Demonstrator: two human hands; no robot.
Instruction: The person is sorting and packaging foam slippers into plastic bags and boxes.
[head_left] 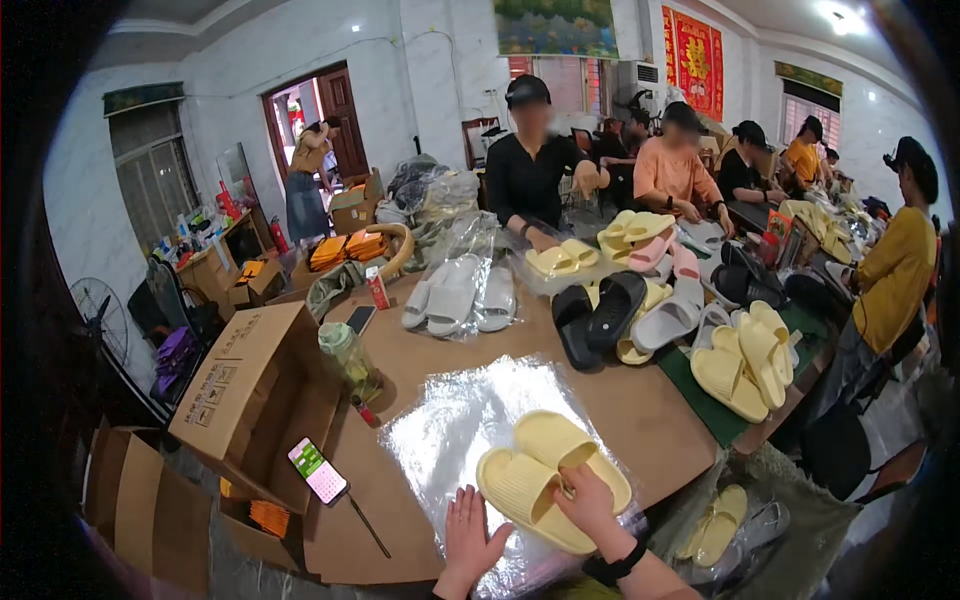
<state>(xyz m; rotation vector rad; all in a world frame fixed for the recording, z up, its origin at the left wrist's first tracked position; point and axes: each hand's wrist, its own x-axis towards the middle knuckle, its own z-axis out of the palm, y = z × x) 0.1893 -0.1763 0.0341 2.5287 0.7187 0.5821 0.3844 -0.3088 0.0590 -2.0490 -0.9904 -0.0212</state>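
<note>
A pair of pale yellow slippers (540, 432) lies over a stack of clear, shiny plastic bags (455, 410) at the table's near side. My right hand (588, 502) is closed on the slippers, its fingers reaching in at a strap opening; a dark band circles that wrist. Just left of the slippers, my left hand (470, 532) rests flat on the bags with its fingers stretched out. Whether a bag is partly around the slippers cannot be made out.
An open cardboard box (245, 385), a phone (318, 470) and a green bottle (350, 362) stand on my left. Bagged grey slippers (455, 295) lie ahead; black slippers (600, 318) and more yellow slippers (742, 365) are piled right. A sack (800, 510) holds bagged slippers. Co-workers sit across the table.
</note>
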